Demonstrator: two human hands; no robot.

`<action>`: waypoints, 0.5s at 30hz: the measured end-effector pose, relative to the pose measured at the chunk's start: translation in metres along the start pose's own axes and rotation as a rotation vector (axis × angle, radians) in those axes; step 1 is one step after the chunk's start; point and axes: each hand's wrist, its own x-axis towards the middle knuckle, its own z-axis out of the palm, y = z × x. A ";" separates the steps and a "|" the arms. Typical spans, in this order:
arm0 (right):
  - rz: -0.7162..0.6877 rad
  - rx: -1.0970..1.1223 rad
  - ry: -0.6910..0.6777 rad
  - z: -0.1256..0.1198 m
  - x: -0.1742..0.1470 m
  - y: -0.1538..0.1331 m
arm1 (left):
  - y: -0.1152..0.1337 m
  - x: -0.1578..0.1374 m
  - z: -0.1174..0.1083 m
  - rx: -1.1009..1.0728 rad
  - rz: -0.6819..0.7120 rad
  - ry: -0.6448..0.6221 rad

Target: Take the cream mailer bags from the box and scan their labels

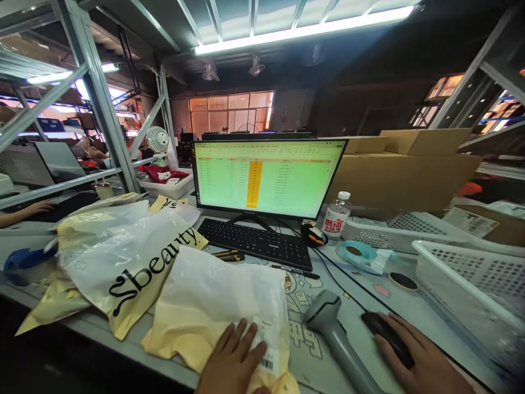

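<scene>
My left hand (235,358) lies with its fingers spread on a white and pale yellow plastic mailer bag (221,290), beside its printed barcode label (268,336). My right hand (422,358) is wrapped over a black computer mouse (388,336) on the desk. Between the two hands rests a grey barcode scanner (334,334), touched by neither. More mailer bags (135,262), one printed "Sbeauty", are piled to the left. Behind the bags stand a black keyboard (256,241) and a monitor (270,180) showing a spreadsheet with an orange column.
A water bottle (336,216), a tape dispenser (363,257) and a white plastic basket (463,295) occupy the right side. Large cardboard boxes (394,180) stand behind them. A utility knife (229,255) lies before the keyboard. Another person's hand (39,208) shows at far left.
</scene>
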 end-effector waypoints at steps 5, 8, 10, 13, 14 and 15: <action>-0.094 0.043 0.021 -0.043 -0.007 -0.064 | 0.046 0.035 -0.057 -0.340 -0.250 -0.256; -0.122 0.139 -0.103 -0.053 -0.023 -0.111 | 0.064 0.041 -0.074 -0.422 -0.205 -0.312; -0.141 0.165 -0.220 -0.051 -0.033 -0.136 | 0.077 0.040 -0.073 -0.448 -0.142 -0.359; -0.137 0.080 -0.330 -0.046 -0.041 -0.153 | 0.097 0.038 -0.065 -0.412 -0.110 -0.408; -0.128 0.047 -0.352 -0.046 -0.042 -0.154 | 0.101 0.038 -0.061 -0.392 -0.107 -0.413; -0.117 0.019 -0.367 -0.046 -0.041 -0.152 | 0.104 0.038 -0.058 -0.373 -0.103 -0.412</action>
